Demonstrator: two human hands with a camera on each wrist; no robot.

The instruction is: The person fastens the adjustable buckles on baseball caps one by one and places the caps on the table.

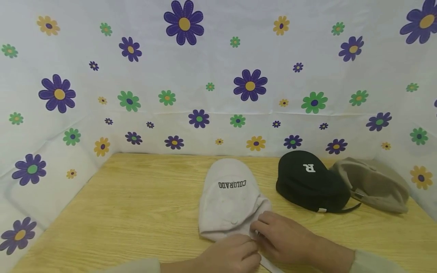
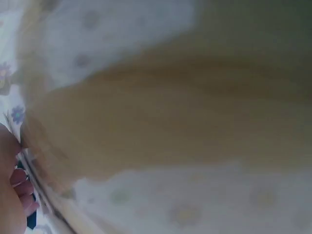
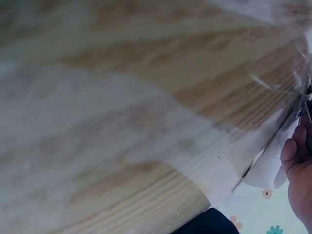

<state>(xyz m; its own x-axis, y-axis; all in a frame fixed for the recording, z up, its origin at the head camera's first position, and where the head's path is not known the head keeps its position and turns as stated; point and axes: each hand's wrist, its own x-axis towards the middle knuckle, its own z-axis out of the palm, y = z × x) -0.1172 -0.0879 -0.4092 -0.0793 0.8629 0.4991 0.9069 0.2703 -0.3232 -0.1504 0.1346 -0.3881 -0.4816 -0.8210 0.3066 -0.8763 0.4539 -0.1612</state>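
A pale cap (image 1: 228, 204) lettered COLORADO lies on the table, its lettering upside down in the head view. At its near, open side both hands work on the back strap (image 1: 269, 264), whose loose end hangs toward the camera. My left hand (image 1: 235, 252) pinches the strap with curled fingers. Just right of it, my right hand (image 1: 283, 235) grips the strap and the cap's edge. A small metal buckle (image 3: 308, 111) shows by the right fingers in the right wrist view. The left wrist view catches only part of the left hand (image 2: 17, 187); its fingertips are partly hidden.
To the right sits a black cap (image 1: 307, 185) with a white R and a loose strap. A khaki cap (image 1: 379, 182) lies behind it, touching it. The wooden table (image 1: 136, 204) is walled by a flower-printed cloth (image 1: 211, 57).
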